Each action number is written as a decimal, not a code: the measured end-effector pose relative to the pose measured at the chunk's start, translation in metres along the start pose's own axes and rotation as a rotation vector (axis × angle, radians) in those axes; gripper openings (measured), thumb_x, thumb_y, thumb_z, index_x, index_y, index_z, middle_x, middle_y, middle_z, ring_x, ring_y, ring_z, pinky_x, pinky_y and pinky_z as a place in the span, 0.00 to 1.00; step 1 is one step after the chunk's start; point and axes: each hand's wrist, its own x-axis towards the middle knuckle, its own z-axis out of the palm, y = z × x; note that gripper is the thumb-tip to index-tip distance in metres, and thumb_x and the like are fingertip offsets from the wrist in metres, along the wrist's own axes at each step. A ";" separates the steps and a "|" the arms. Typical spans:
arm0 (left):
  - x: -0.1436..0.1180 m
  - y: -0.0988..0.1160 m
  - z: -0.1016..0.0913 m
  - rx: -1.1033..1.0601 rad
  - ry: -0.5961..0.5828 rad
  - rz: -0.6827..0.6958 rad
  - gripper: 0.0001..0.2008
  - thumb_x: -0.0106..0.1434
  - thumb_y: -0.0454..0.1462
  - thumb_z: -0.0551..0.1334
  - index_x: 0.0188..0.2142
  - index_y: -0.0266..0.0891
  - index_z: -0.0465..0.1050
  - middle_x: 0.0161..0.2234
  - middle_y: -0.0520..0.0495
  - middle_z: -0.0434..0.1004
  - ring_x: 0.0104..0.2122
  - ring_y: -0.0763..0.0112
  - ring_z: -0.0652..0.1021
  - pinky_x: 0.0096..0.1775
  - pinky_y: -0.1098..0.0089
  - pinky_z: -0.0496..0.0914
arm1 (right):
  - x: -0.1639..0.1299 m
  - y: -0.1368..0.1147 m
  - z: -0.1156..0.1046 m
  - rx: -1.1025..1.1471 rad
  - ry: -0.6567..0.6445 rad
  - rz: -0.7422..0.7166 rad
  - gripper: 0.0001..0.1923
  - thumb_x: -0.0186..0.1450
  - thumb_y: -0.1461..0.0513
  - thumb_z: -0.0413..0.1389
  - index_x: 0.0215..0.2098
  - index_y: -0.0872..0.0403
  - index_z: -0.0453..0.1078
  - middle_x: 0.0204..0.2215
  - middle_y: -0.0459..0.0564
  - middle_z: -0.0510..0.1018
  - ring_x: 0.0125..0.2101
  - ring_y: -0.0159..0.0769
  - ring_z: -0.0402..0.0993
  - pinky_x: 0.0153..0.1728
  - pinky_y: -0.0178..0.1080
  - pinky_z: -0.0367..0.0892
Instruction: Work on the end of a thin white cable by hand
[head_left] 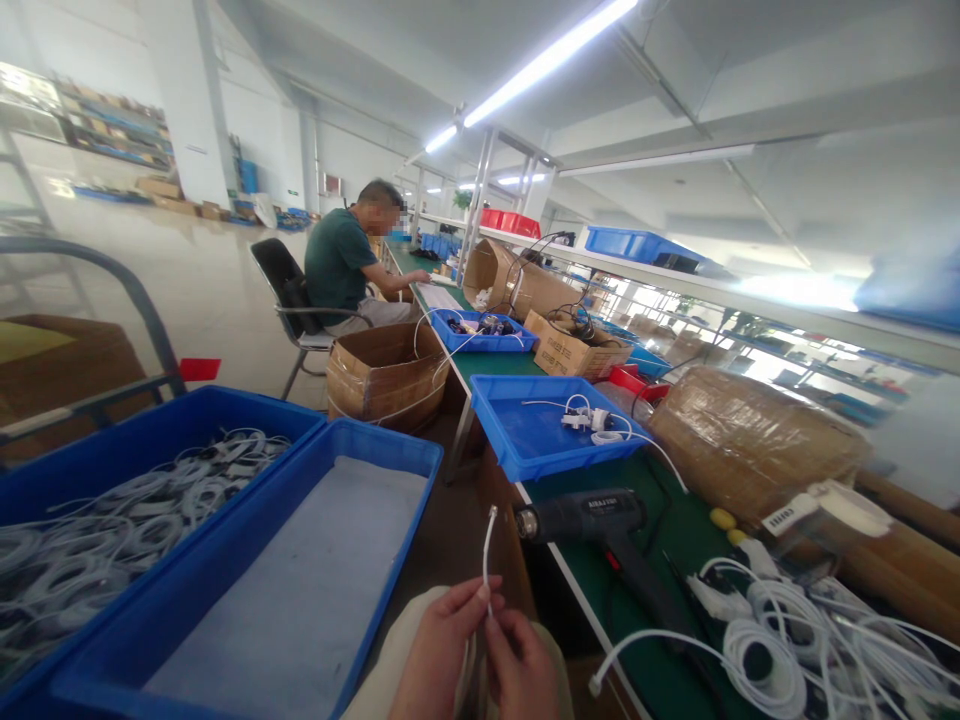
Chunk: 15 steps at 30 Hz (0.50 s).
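Low in front of me, my left hand (450, 632) pinches a thin white cable (487, 545) between thumb and fingertips. The cable's short end points up, with a small tip that looks metallic. Just below, my right hand (520, 655) has its fingers closed on the same cable, close beside the left. A black heat gun (589, 518) lies on the green bench to the right of my hands, its nozzle toward me. Coiled white cables (780, 640) are heaped on the bench at the lower right, one loose end reaching over the bench edge.
At left stand a blue bin (247, 395) full of white cables and a blue tray (431, 455) lined with pale sheet. A blue tray (495, 455) holding a few cables sits on the bench (555, 490). Cardboard boxes (386, 375) and a seated person (341, 260) are farther off.
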 end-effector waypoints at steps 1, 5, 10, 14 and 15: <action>-0.001 0.000 0.000 -0.012 0.001 -0.005 0.28 0.55 0.53 0.76 0.48 0.36 0.87 0.41 0.37 0.88 0.46 0.52 0.84 0.50 0.63 0.76 | 0.000 -0.001 0.000 0.001 0.003 0.006 0.29 0.57 0.36 0.66 0.27 0.53 0.82 0.22 0.50 0.80 0.26 0.42 0.74 0.31 0.40 0.66; 0.002 -0.002 -0.002 -0.063 -0.013 -0.032 0.27 0.52 0.52 0.78 0.46 0.36 0.87 0.39 0.38 0.87 0.42 0.55 0.84 0.46 0.63 0.76 | -0.001 -0.003 0.002 0.000 0.026 0.006 0.30 0.55 0.35 0.67 0.27 0.52 0.82 0.24 0.51 0.82 0.29 0.46 0.77 0.34 0.41 0.69; 0.004 0.000 -0.003 -0.125 -0.015 -0.043 0.28 0.48 0.51 0.81 0.44 0.36 0.87 0.36 0.41 0.86 0.36 0.60 0.83 0.40 0.66 0.76 | -0.004 -0.001 0.005 -0.010 0.000 -0.002 0.31 0.56 0.33 0.65 0.26 0.52 0.82 0.23 0.51 0.80 0.26 0.43 0.74 0.29 0.40 0.66; -0.001 0.010 0.000 -0.132 -0.004 -0.057 0.26 0.50 0.48 0.80 0.43 0.35 0.87 0.34 0.42 0.85 0.31 0.65 0.80 0.34 0.70 0.73 | -0.009 0.003 0.012 0.048 -0.030 0.060 0.33 0.58 0.31 0.62 0.24 0.51 0.79 0.17 0.47 0.71 0.20 0.38 0.64 0.21 0.38 0.58; -0.002 0.013 0.001 -0.139 -0.005 -0.072 0.26 0.50 0.48 0.80 0.44 0.35 0.86 0.33 0.42 0.85 0.30 0.67 0.79 0.32 0.71 0.71 | -0.010 0.004 0.014 0.080 -0.024 0.093 0.33 0.57 0.31 0.62 0.23 0.51 0.78 0.17 0.47 0.70 0.19 0.36 0.63 0.20 0.38 0.55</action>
